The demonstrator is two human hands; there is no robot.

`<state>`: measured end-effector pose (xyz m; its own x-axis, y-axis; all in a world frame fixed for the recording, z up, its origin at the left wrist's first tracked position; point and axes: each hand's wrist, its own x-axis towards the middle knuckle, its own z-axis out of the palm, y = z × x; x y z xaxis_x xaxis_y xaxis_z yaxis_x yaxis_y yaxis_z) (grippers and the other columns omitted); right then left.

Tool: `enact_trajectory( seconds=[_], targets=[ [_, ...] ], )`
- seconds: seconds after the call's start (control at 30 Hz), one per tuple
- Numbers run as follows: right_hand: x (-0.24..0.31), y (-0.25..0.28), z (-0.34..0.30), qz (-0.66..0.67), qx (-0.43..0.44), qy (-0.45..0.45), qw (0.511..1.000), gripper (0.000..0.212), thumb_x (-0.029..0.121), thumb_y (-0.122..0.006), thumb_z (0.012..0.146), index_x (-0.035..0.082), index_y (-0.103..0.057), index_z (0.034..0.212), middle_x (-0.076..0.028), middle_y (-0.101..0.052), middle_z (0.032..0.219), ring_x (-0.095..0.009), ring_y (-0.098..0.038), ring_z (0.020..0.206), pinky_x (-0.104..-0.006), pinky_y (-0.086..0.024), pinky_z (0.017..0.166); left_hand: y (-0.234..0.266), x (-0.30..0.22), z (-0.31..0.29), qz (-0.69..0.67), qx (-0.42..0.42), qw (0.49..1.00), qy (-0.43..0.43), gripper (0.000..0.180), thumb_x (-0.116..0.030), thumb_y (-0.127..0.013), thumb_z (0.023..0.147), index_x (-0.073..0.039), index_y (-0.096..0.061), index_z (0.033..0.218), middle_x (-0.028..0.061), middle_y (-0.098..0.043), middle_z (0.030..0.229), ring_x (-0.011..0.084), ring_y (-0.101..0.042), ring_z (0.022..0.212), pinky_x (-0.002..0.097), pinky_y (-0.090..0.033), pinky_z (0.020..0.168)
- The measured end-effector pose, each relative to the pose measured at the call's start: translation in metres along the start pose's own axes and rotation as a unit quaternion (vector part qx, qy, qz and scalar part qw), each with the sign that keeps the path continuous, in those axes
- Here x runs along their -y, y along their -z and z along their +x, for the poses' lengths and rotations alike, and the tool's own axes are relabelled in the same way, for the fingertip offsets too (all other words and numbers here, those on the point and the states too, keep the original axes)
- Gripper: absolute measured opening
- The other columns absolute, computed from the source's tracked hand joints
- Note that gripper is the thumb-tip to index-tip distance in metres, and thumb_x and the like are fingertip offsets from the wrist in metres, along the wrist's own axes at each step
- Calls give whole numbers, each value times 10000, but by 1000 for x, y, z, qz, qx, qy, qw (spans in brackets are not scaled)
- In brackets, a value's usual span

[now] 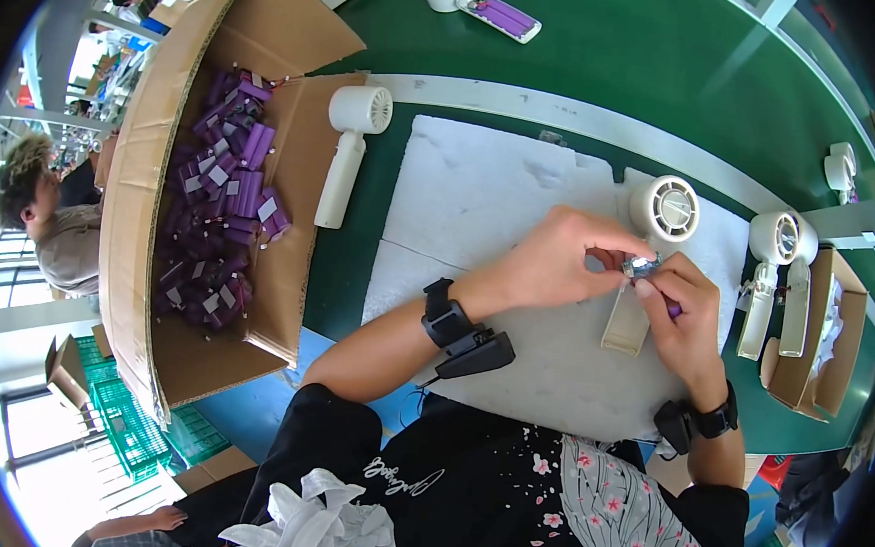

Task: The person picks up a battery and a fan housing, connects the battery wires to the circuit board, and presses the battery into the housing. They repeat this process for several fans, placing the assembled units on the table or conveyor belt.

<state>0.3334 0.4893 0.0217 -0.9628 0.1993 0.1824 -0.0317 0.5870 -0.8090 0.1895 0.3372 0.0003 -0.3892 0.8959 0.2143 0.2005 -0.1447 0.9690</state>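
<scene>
We held a small metallic part (642, 267) between both hands; left hand (558, 261) fingers pinched shut on its near end, right hand (683, 324) closed on the far side, something purple (674, 310) peeking under the right fingers; part looked light, stiff, fiddly, best pinched by its edges; just behind the grip a white handheld fan (651, 249) lay on the foam mat (482, 206); well left, a cardboard box (141, 205) of purple cells (227, 195).

A cardboard box (147, 196) filled with purple cells (224, 195) is seen at the left, a white handheld fan (350, 148) is laid beside it, and two more fans (778, 269) are propped near a smaller carton (839, 343).
</scene>
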Motion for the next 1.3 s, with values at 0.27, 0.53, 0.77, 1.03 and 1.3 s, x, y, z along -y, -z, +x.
enact_trajectory(
  seconds=[0.27,0.53,0.77,1.03,1.3],
  targets=[
    [6,-11,0,-70,-112,15,991,341,9,-724,754,37,-562,1052,-89,-572,856,-208,-549,598,-305,-458,544,-4,-3,1,83,-16,996,-37,406,35,-685,753,-67,-667,1145,91,-676,954,162,-670,799,279,-550,708],
    [2,-13,1,-115,-128,52,984,381,9,-776,709,41,-570,1028,-88,-587,877,-199,-567,657,-277,-460,570,-4,4,-2,0,-11,1000,18,391,61,-675,777,-20,-645,1158,86,-674,1005,130,-661,847,261,-554,757],
    [-1,-13,5,-99,-127,45,986,398,24,-796,694,35,-637,1058,-92,-633,890,-186,-612,689,-261,-492,587,-3,6,-2,21,-59,998,-6,298,30,-692,734,-39,-712,1024,116,-695,896,174,-686,749,266,-549,680],
    [-6,-10,1,-103,-122,52,986,412,29,-806,674,55,-699,1072,-89,-659,871,-175,-640,705,-263,-521,604,-5,2,0,104,-45,993,-17,268,12,-700,735,-48,-726,995,115,-703,893,186,-684,704,260,-541,632],
    [-3,-13,3,-99,-134,29,986,371,39,-799,689,52,-704,1047,-85,-658,861,-156,-632,689,-248,-507,589,-3,2,-1,121,-39,992,-23,257,-3,-706,736,-33,-712,991,111,-686,899,195,-676,722,276,-536,643]
  ],
)
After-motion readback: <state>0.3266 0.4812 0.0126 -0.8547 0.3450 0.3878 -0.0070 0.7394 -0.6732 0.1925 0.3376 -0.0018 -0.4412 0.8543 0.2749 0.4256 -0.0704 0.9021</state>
